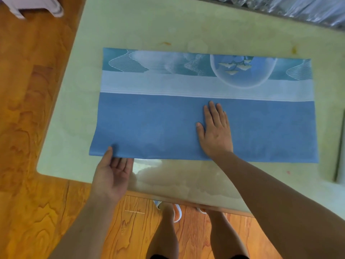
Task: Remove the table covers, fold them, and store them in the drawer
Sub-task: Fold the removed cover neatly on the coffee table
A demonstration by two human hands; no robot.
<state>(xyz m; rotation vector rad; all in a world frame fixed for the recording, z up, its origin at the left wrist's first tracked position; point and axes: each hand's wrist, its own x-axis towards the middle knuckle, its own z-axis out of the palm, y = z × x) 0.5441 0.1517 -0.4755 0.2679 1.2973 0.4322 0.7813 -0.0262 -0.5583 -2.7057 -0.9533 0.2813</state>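
Note:
A blue table cover [158, 126] lies partly folded on the pale table [130, 25]. Its plain blue underside is folded up over the near half. A printed band with a white stripe, a globe and fish shows along the far edge. My right hand [214, 129] presses flat on the folded blue part, fingers straight and together. My left hand [112, 172] is palm up at the cover's near left corner. The thumb lies on top of the edge and the fingers reach under it, pinching it.
The table's rounded near left corner [42, 169] borders an orange wooden floor [28, 109]. A crinkled silvery sheet [298, 8] runs along the far right. A grey strip [339, 146] lies at the right edge. A pale lilac piece of furniture [35, 6] stands at top left.

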